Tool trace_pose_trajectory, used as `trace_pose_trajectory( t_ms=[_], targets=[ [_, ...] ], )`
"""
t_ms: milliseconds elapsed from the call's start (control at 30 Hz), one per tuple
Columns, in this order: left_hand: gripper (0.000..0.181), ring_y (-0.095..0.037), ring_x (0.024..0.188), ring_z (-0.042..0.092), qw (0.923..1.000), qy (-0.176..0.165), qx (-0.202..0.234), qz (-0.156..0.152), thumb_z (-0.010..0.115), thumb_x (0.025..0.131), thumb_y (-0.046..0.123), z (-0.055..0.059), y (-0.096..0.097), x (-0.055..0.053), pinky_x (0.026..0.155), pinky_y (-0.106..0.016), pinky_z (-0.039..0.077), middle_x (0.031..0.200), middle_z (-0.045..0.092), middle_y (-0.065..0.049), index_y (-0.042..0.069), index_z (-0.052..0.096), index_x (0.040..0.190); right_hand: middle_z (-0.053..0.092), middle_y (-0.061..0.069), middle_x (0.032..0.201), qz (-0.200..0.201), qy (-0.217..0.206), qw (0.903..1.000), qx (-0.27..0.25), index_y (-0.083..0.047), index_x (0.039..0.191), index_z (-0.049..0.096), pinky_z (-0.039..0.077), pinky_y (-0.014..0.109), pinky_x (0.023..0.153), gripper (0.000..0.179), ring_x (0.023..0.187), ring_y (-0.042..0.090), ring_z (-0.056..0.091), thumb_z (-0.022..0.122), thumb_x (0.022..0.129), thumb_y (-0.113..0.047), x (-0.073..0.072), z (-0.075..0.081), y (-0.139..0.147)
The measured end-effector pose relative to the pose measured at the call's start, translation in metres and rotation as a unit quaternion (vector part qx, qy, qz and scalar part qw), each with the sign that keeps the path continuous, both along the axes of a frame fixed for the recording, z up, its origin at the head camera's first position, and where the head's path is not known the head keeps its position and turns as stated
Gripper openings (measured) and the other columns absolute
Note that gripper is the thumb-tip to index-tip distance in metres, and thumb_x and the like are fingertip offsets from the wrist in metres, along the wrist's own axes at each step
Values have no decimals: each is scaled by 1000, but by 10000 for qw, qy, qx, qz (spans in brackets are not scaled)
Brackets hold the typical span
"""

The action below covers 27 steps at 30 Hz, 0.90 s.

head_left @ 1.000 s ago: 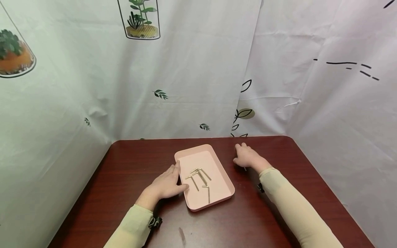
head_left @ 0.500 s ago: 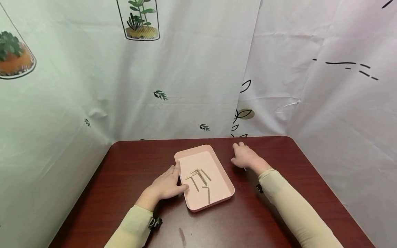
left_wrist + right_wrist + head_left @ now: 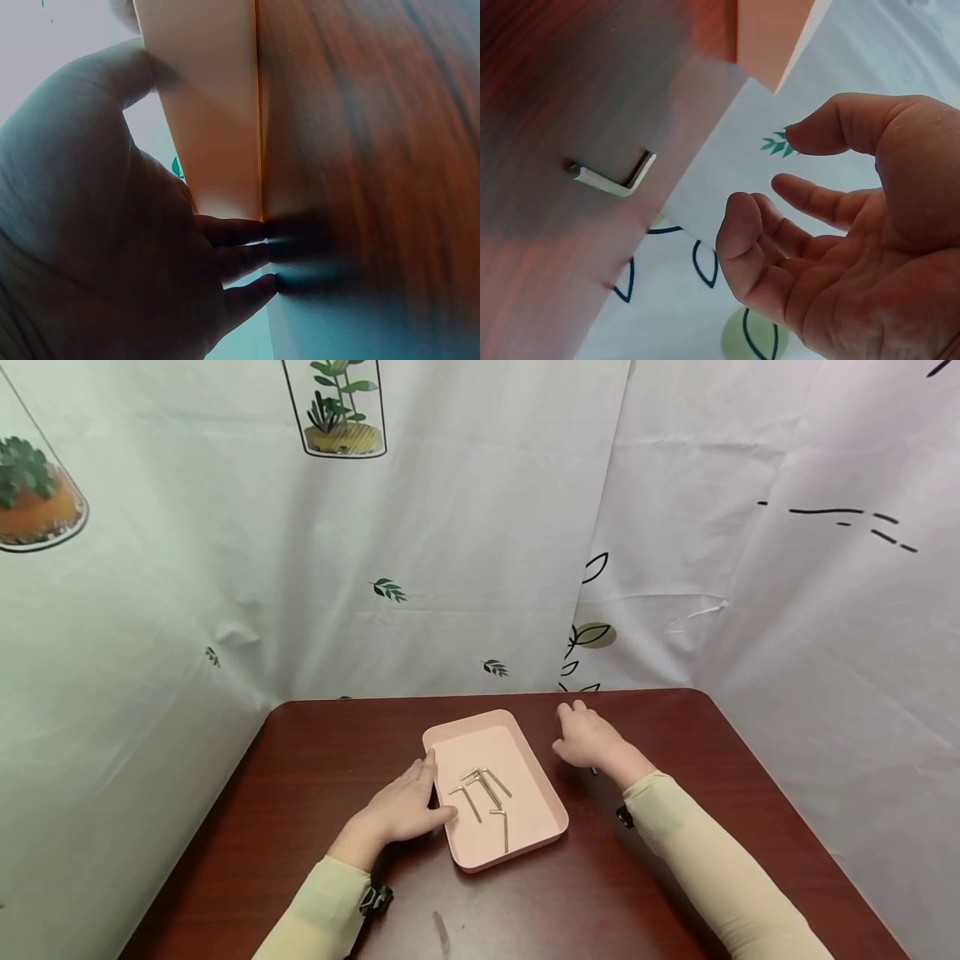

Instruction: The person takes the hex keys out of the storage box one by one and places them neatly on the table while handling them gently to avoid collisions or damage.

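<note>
My left hand (image 3: 402,803) rests against the left side of a pink tray (image 3: 536,831), its fingers fairly straight along the outer wall and its thumb across the rim. In the left wrist view, fingertips of the left hand (image 3: 97,195) meet the tabletop beside the tray wall (image 3: 217,135). Several brass-coloured hex keys (image 3: 505,831) lie inside the tray. Beyond the tray's right side hovers my right hand (image 3: 592,743), loosely bent, thumb apart from the fingers, holding nothing. Another hex key (image 3: 615,183) lies on the table near it, mostly hidden by the hand in the head view.
The dark red wooden table (image 3: 315,743) bears a small smudge (image 3: 440,932) near its front. White printed cloth (image 3: 450,527) hangs behind the table and along both sides. Each wrist wears a black strap, seen at the left cuff (image 3: 375,900).
The right hand has shifted slightly left toward the tray, leaving the loose hex key on the table. The left hand and the tray stay in place.
</note>
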<state>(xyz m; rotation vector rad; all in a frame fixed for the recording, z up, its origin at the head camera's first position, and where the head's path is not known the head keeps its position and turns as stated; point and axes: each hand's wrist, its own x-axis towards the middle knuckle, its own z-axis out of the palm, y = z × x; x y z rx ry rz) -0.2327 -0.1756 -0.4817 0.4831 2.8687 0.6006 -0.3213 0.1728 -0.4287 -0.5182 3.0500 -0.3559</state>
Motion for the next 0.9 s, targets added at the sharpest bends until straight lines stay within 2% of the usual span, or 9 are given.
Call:
trace_pose_trajectory(
  t_ms=[400,900],
  targets=[
    [115,-47,165,29,10000,21,1,-12,71,100,53,0,0,0,130,-57,34,176,27,-35,-12,11,173,57,21,116,338,192,9991,-157,4,131,64,59,54,85,43,99,38,65,72,94,-15,18,13,-14],
    [115,-48,165,29,9999,106,-5,-46,71,100,54,-2,0,-1,130,-57,34,176,28,-35,-13,12,172,60,18,110,709,666,9949,-248,1,123,65,59,52,83,36,93,37,66,74,90,-10,39,21,-32]
  ],
)
